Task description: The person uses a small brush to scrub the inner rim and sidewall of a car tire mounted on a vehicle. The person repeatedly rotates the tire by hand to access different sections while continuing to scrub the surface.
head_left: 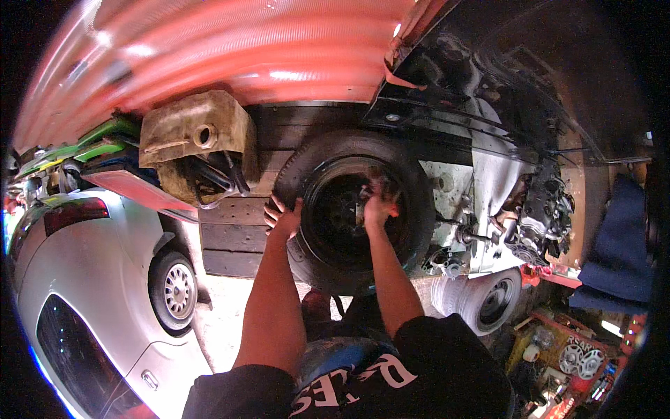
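- A large black rubber-tyred wheel with a dark round rim [336,216] sits before the person, amid dark wooden planks [234,239].
- The left hand [284,218], fingers spread, rests on its left edge, seemingly steadying it.
- Apart from it, the right hand [378,211] is closed around a blurred dark object with an orange-red part [381,186], perhaps held for work at the rim.
- Left: a grimy tan boxy container [183,133].

Shirt [447,363] is black, sleeves [241,391] short, large white lettering [326,392] across the front, forearms [273,300] bare.
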